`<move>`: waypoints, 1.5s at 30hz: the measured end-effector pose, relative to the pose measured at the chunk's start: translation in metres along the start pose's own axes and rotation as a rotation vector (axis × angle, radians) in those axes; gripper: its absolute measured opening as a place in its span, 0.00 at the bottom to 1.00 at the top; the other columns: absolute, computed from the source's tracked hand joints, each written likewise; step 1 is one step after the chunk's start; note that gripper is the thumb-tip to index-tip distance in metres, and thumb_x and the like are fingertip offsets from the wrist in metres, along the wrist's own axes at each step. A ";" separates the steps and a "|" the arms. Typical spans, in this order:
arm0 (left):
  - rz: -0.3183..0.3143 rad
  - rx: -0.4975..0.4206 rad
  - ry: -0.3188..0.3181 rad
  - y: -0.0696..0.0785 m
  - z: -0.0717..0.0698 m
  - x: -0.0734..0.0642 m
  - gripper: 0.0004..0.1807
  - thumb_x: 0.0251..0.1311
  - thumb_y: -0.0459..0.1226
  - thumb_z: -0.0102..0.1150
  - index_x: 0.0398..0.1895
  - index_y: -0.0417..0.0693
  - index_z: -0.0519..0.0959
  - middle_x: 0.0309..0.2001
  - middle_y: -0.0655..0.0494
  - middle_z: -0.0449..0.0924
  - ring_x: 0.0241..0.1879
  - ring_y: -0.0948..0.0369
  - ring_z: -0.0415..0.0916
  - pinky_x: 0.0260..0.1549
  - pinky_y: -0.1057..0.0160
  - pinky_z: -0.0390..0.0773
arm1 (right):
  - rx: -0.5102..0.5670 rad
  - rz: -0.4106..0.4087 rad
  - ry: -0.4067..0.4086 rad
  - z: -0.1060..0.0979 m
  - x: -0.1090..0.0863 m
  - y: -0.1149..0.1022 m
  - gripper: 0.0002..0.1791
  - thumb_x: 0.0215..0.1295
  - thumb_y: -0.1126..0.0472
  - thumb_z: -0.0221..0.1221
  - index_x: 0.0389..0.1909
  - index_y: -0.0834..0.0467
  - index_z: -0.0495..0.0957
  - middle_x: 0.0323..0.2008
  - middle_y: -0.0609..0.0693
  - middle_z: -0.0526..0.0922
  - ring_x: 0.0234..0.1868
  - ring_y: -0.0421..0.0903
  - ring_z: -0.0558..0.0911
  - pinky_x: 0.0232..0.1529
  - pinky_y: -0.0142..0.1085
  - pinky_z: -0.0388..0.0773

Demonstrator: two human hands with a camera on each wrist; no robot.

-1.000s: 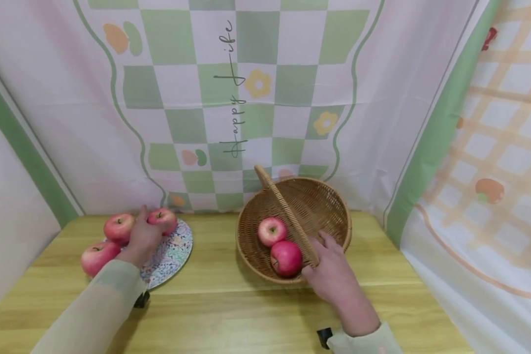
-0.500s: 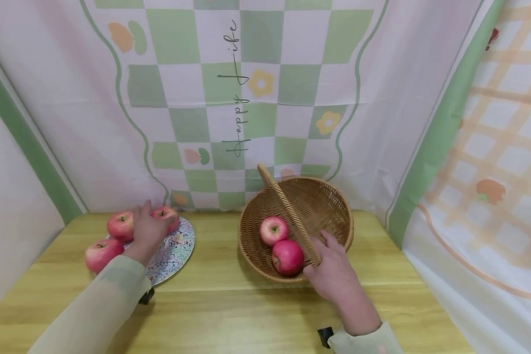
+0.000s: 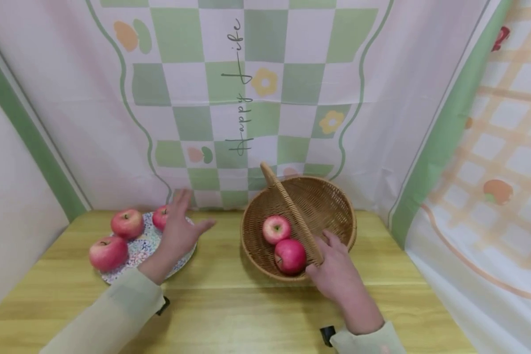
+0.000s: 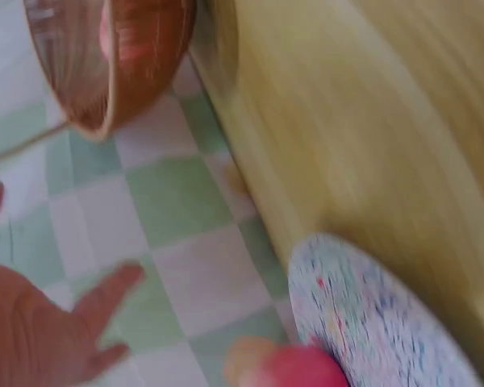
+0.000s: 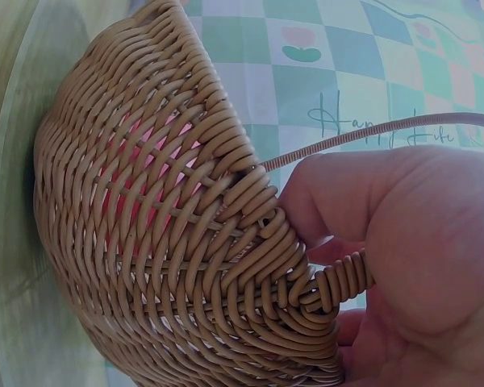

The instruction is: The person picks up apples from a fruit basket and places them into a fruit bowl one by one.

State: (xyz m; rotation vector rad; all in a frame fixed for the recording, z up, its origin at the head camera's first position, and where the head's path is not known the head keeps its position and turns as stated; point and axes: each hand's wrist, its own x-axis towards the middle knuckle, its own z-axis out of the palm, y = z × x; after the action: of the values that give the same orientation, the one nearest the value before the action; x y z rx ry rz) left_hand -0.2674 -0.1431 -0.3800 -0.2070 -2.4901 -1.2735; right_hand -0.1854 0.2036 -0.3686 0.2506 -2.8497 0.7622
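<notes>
My left hand [image 3: 178,236] hovers over the right part of the speckled plate [image 3: 142,248], fingers spread and holding nothing. One apple [image 3: 160,217] on the plate is partly hidden behind it; two more, a back-left apple [image 3: 127,223] and a front-left apple [image 3: 108,253], show whole. My right hand [image 3: 336,270] grips the near end of the handle [image 3: 295,209] of a wicker basket [image 3: 323,196]. The right wrist view shows the wrapped handle base [image 5: 344,280] between thumb and fingers. Inside the basket lie a pale pink apple [image 3: 276,229] and a darker red apple [image 3: 290,256], touching.
Both the plate and the basket stand on a wooden table [image 3: 230,314], near its back edge. A checked cloth [image 3: 230,123] hangs right behind them. More cloth hangs at the left and right sides.
My left hand has left the apple at the plate's back, moving right with its fingers spreading. That apple stays on the plate. The right hand keeps its grip on the handle.
</notes>
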 end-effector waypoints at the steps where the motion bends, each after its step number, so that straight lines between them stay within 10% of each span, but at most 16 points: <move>1: 0.039 -0.017 -0.032 0.004 0.004 -0.003 0.56 0.53 0.47 0.75 0.79 0.46 0.51 0.79 0.49 0.39 0.75 0.44 0.38 0.67 0.39 0.51 | 0.001 0.001 -0.002 0.000 0.000 0.000 0.38 0.52 0.66 0.60 0.69 0.62 0.68 0.71 0.70 0.55 0.69 0.72 0.57 0.61 0.64 0.63; 8: 0.188 -0.331 -0.272 0.024 0.033 -0.016 0.55 0.50 0.34 0.77 0.80 0.53 0.53 0.79 0.57 0.38 0.72 0.41 0.50 0.49 0.51 0.79 | 0.008 0.010 -0.007 -0.001 0.000 -0.001 0.39 0.52 0.66 0.60 0.70 0.63 0.68 0.72 0.69 0.55 0.69 0.71 0.56 0.61 0.64 0.63; 14: 0.243 -0.463 -0.393 0.033 0.056 -0.015 0.55 0.49 0.28 0.76 0.79 0.53 0.55 0.79 0.61 0.38 0.73 0.43 0.48 0.49 0.49 0.78 | 0.009 0.012 -0.011 -0.002 -0.002 -0.002 0.38 0.52 0.67 0.60 0.69 0.62 0.68 0.72 0.69 0.55 0.69 0.71 0.56 0.62 0.63 0.63; 27: 0.315 -0.118 -0.421 0.042 0.105 0.011 0.56 0.45 0.39 0.81 0.78 0.56 0.58 0.79 0.58 0.41 0.74 0.51 0.45 0.64 0.46 0.63 | 0.012 0.010 -0.015 -0.002 -0.001 -0.001 0.38 0.53 0.66 0.60 0.70 0.64 0.68 0.72 0.69 0.54 0.69 0.72 0.56 0.62 0.63 0.63; 45: 0.139 -0.063 -0.523 0.052 0.130 0.033 0.54 0.51 0.39 0.77 0.79 0.52 0.56 0.79 0.51 0.44 0.75 0.49 0.45 0.68 0.51 0.56 | -0.017 0.009 0.003 0.001 -0.001 -0.004 0.38 0.53 0.65 0.61 0.70 0.62 0.68 0.71 0.70 0.56 0.68 0.72 0.58 0.62 0.63 0.63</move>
State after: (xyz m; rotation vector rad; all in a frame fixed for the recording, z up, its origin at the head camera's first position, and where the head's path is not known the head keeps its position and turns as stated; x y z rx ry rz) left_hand -0.3137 -0.0082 -0.3997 -0.8073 -2.7898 -1.3774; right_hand -0.1836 0.1997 -0.3674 0.2338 -2.8556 0.7389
